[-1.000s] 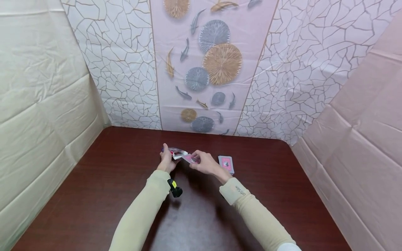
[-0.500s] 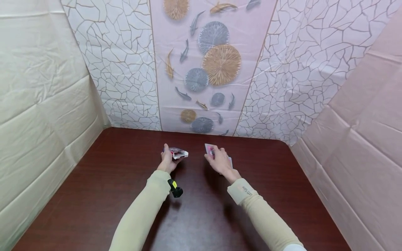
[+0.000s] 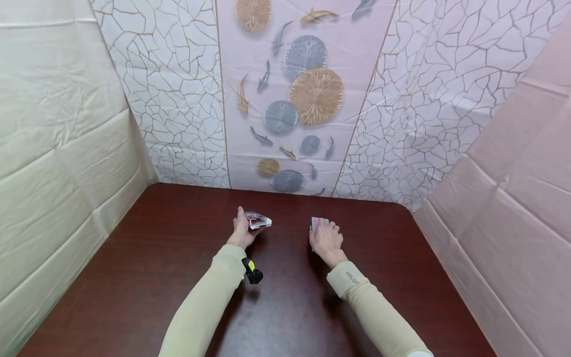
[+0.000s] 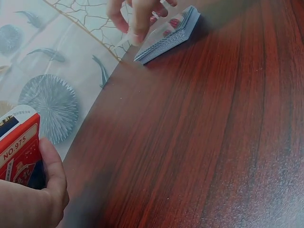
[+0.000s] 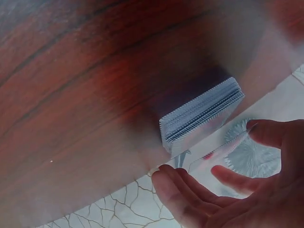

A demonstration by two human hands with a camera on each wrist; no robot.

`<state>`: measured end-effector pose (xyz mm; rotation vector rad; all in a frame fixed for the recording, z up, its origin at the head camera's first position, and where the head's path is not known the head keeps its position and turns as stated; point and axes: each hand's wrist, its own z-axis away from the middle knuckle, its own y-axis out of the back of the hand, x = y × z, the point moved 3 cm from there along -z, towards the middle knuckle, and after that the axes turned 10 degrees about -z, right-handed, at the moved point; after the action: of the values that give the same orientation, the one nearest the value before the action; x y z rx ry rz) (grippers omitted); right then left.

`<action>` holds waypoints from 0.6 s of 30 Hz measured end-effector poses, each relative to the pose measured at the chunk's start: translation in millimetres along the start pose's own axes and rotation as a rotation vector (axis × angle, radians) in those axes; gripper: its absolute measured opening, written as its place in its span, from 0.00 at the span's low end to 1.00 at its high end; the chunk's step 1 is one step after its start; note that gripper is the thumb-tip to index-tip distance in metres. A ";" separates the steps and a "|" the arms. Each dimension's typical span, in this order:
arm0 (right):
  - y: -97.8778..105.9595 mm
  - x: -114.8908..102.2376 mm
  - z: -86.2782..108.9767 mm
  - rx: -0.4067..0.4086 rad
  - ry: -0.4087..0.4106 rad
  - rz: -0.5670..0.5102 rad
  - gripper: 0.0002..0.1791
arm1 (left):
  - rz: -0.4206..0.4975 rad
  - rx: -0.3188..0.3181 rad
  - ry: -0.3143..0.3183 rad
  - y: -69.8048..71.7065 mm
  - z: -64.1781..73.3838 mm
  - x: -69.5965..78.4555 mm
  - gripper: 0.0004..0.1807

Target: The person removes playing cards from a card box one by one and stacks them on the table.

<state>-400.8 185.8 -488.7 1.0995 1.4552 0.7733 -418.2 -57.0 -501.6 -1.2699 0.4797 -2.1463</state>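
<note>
My left hand (image 3: 242, 230) grips a red playing-card box (image 4: 23, 154). In the head view the box's white end faces right and stands open. My right hand (image 3: 327, 239) is over the deck of playing cards (image 5: 204, 114) on the table. In the right wrist view its thumb and fingers pinch a thin playing card (image 5: 221, 151) beside the stack. From the left wrist view, the right hand's fingers (image 4: 141, 21) hang close to the deck, whose edges look slightly uneven. The hand covers most of the deck in the head view.
The dark red-brown wooden table (image 3: 285, 307) reaches back to a patterned cloth wall (image 3: 281, 148). Cloth panels close off the left and right sides. A black wrist-worn device (image 3: 252, 271) sits at my left cuff.
My right hand has moved right, away from the box, carrying a card over to the deck. The left hand and the box have stayed nearly in place.
</note>
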 end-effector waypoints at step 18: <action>-6.4 0.3 4.0 -0.064 -0.006 0.065 0.26 | -0.009 0.015 0.005 1.9 -1.0 -0.7 0.41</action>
<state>-398.2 183.4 -495.4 1.1038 1.3862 0.8559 -418.3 -58.1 -503.6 -1.2610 0.4604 -2.1567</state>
